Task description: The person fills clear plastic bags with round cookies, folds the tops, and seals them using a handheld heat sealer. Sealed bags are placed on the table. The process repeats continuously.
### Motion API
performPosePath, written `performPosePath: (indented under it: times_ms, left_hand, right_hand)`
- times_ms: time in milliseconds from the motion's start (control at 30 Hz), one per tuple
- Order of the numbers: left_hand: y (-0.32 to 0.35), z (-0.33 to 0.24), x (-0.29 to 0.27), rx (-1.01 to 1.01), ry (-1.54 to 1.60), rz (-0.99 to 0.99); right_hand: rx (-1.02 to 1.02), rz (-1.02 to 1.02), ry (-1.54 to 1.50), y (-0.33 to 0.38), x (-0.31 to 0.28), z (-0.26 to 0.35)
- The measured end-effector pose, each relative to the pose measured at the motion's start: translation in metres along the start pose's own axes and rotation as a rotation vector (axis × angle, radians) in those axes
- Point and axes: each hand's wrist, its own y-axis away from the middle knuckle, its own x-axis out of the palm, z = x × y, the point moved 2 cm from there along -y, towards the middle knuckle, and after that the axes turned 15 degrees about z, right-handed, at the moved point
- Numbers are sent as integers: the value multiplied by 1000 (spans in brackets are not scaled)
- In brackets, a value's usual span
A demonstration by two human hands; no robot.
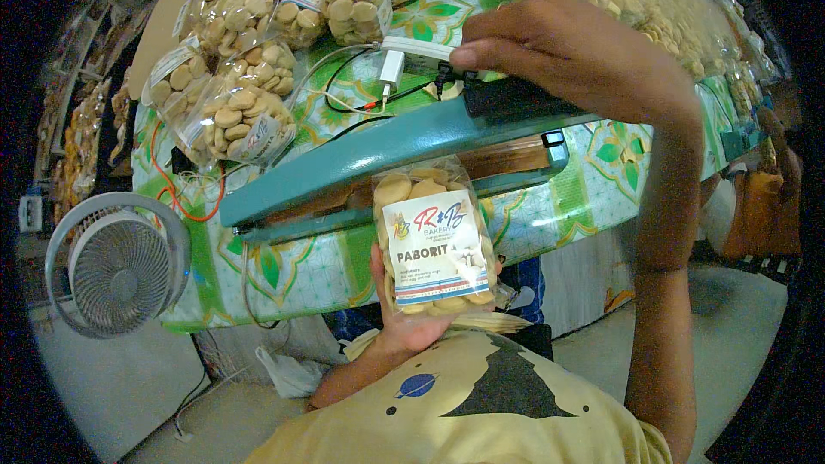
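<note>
A clear bag of round, pale biscuits point(436, 288) with a white printed label is in my left hand point(411, 331), which grips its lower part from below and behind. Its upper end meets the gap between the jaws of a teal bag sealer point(344, 167). My right hand point(550, 47) is over the sealer's black handle point(516, 99), fingers curled and thumb at the end of a white power strip point(417, 49). Whether anything is inside those fingers is hidden.
Filled biscuit bags point(245, 112) crowd the table's far left, with a large heap of biscuits point(627, 0) at the far right. A round fan point(120, 262) stands at the left. Cables point(322, 90) run behind the sealer. Another person point(756, 198) is at the right edge.
</note>
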Motion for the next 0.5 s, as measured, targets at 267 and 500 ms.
performPosePath:
  times_ms: [267,500]
  left_hand:
    - [7,-1,-6,-65,118,10]
    - [6,4,-8,-80,289,73]
  right_hand:
    - [20,168,-308,-23,54,-43]
    - [22,164,-411,-23,72,-54]
